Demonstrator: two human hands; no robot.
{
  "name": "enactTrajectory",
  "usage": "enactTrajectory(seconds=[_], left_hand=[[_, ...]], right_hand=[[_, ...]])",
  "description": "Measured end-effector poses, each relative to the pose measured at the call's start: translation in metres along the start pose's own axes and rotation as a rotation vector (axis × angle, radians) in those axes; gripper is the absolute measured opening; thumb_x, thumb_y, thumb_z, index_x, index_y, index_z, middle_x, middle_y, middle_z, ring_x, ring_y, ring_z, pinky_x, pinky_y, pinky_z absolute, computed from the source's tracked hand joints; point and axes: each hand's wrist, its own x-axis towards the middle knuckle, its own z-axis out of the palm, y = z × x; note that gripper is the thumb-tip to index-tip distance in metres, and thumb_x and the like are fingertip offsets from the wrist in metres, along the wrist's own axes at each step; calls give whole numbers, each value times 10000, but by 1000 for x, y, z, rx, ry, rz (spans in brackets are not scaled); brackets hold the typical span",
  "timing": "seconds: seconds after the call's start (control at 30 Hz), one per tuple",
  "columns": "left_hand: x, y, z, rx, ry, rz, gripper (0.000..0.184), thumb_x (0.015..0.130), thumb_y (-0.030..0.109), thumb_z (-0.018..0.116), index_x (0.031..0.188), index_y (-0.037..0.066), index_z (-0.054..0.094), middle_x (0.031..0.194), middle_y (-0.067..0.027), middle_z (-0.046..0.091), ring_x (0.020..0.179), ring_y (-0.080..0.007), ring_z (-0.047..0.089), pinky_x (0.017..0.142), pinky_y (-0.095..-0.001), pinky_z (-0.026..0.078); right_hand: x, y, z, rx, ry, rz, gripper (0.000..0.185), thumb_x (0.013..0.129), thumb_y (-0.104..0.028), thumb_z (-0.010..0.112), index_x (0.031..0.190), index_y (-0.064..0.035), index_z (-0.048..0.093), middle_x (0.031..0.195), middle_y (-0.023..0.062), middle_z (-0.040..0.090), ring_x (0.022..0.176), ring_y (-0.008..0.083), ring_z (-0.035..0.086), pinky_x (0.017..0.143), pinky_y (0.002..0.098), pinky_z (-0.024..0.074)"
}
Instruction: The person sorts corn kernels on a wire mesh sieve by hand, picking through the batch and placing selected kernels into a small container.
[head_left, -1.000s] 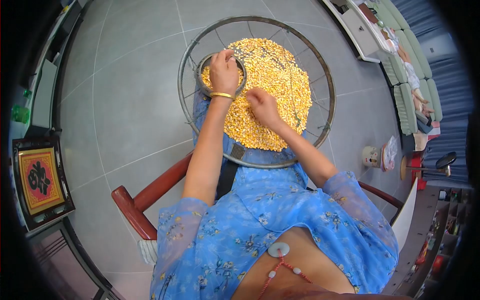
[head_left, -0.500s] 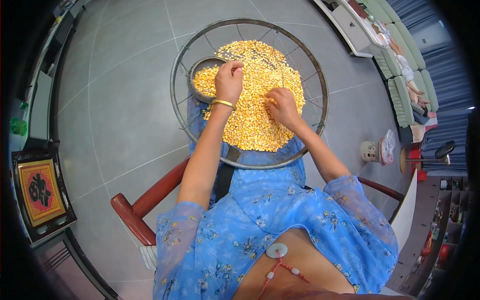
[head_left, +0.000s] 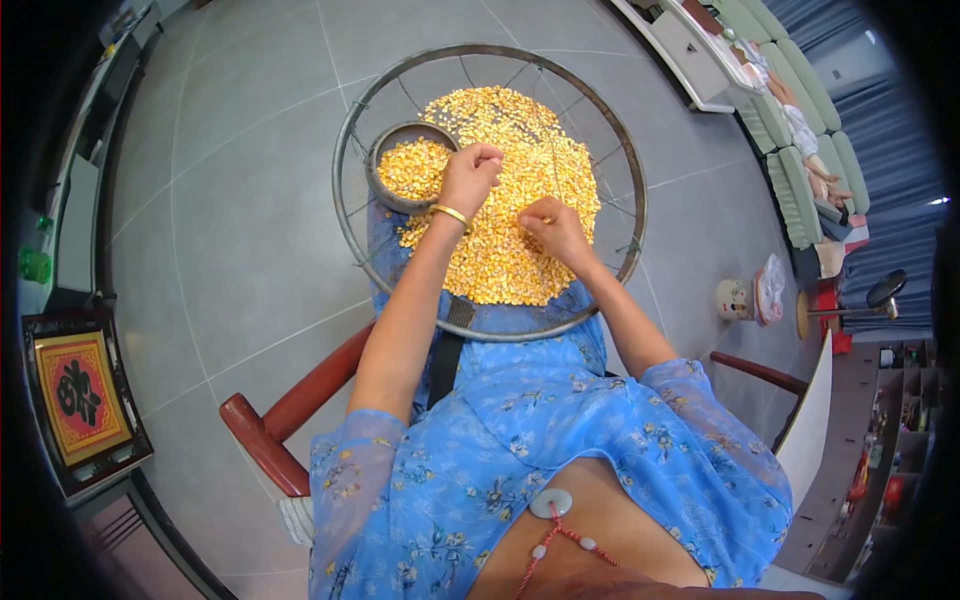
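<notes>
Yellow corn kernels (head_left: 510,255) lie spread in a round mesh tray with a metal rim (head_left: 640,190), which rests on the lap. A grey bowl (head_left: 385,197) holding more kernels sits at the tray's left side. My left hand (head_left: 470,182), with a gold bangle at the wrist, hovers over the kernels just right of the bowl, fingers drawn together. Close to its right is my right hand (head_left: 556,232), fingertips pinched at the surface of the corn. Anything between the fingers of either hand is too small to make out.
A red wooden chair arm (head_left: 320,375) is at the left, another (head_left: 758,372) at the right. Beyond are a framed picture (head_left: 82,395), a white tub (head_left: 733,300), a white cabinet (head_left: 690,50) and a green sofa (head_left: 795,190) where another person's legs rest.
My left hand has moved from over the bowl rightward to the kernels, uncovering the bowl. My right hand has shifted slightly right and down, and its fingers are at the corn.
</notes>
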Motion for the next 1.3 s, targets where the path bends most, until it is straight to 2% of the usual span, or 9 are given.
enactTrajectory(seconds=[0.1,0.27,0.37,0.53,0.7,0.8,0.97,1.1,1.3], left_hand=[[-5,-2,4,-36,-69,-75,170,851,118,539,965,6,598,755,-33,602,580,-81,541,522,-210,426],[-15,13,8,-182,-103,-272,246,911,251,475,922,33,589,694,-23,555,523,-84,492,416,-196,354],[-15,11,6,-550,-180,-505,315,933,325,434,910,43,573,695,-27,536,508,-89,463,392,-200,330],[-7,2,-4,-808,-69,-497,301,930,309,448,902,31,561,693,-27,502,510,-87,433,393,-188,295],[-7,0,-6,-832,43,-454,256,919,267,467,899,30,562,692,-24,505,510,-94,438,412,-206,323],[-7,-2,-3,-802,15,-469,261,921,268,463,904,29,565,691,-24,506,518,-100,445,428,-218,342],[-9,-3,3,-787,40,-496,307,929,306,449,916,25,570,713,-35,507,564,-116,463,461,-239,362],[-6,-6,-1,-913,50,-524,330,933,325,437,919,21,566,716,-44,506,572,-126,464,470,-243,364],[-2,-13,-8,-988,63,-479,328,931,322,440,923,15,556,715,-53,515,558,-132,461,460,-239,360]], right_hand=[[12,1,-11,324,17,305,113,788,-113,647,819,-11,684,707,29,633,647,109,572,613,272,458],[37,-37,-22,341,63,97,179,799,-124,638,899,23,655,710,24,630,647,81,556,582,236,445],[46,-52,-20,322,124,49,175,812,-131,616,889,21,656,711,31,634,652,90,565,590,247,455],[37,-5,7,-127,-41,-3,111,754,-86,593,824,-13,638,782,200,625,706,332,608,655,376,482],[26,5,23,-273,-92,30,93,731,-99,619,770,-17,637,750,164,615,745,325,596,691,406,468],[34,4,10,-157,74,10,94,756,-76,643,831,-19,641,738,96,633,676,174,608,626,292,478],[50,-53,-9,292,103,67,106,789,-59,616,860,14,648,733,53,634,668,88,580,593,230,458],[52,-40,1,418,139,41,113,788,-61,610,867,7,652,762,83,658,679,130,615,615,259,478],[22,-10,39,-252,-74,-78,93,739,-72,596,795,-13,640,747,173,624,704,326,617,661,388,491]])
